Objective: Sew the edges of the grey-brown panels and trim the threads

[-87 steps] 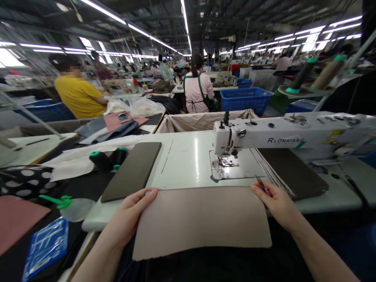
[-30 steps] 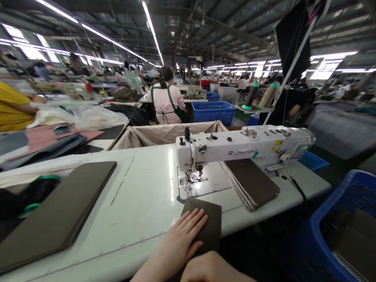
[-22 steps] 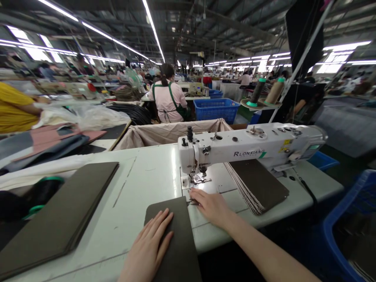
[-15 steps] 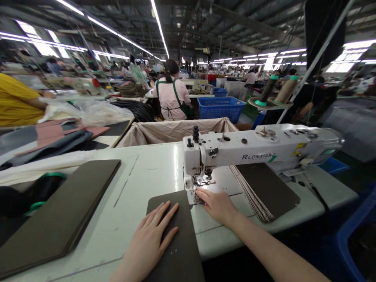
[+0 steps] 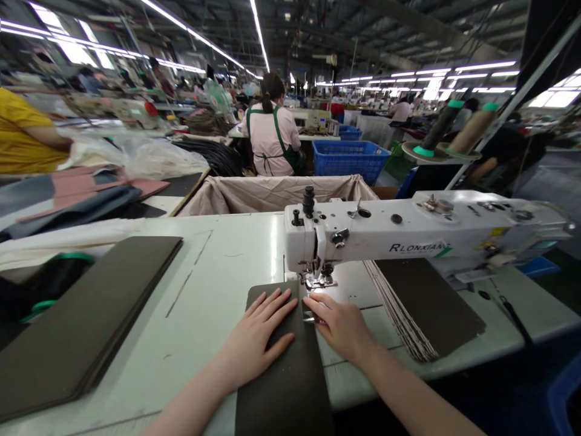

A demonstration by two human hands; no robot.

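Note:
My left hand (image 5: 267,327) lies flat, fingers spread, on a dark olive panel (image 5: 290,387) on the sewing table. The panel's far right corner reaches the presser foot (image 5: 320,281) of a white sewing machine (image 5: 363,233). My right hand (image 5: 342,324) is curled at the panel's right edge, its fingertips close in front of the foot. Pointed metal tips, seemingly of thread snips (image 5: 309,317), stick out under its fingers; their handles are mostly hidden. Under the machine arm lies a stack of dark panels with pale edges (image 5: 426,303).
Another stack of olive panels (image 5: 91,315) lies at left, beside dark thread cones (image 5: 63,281). Behind the table hangs a beige cloth-lined bin (image 5: 272,194). Further back are a blue basket (image 5: 349,158) and a seated person in a green apron (image 5: 272,136). Thread spools (image 5: 440,130) stand at right.
My left hand and the panel have moved forward and right, up to the presser foot. My right hand has shifted slightly, and the metal tips show more clearly. The view has turned a little.

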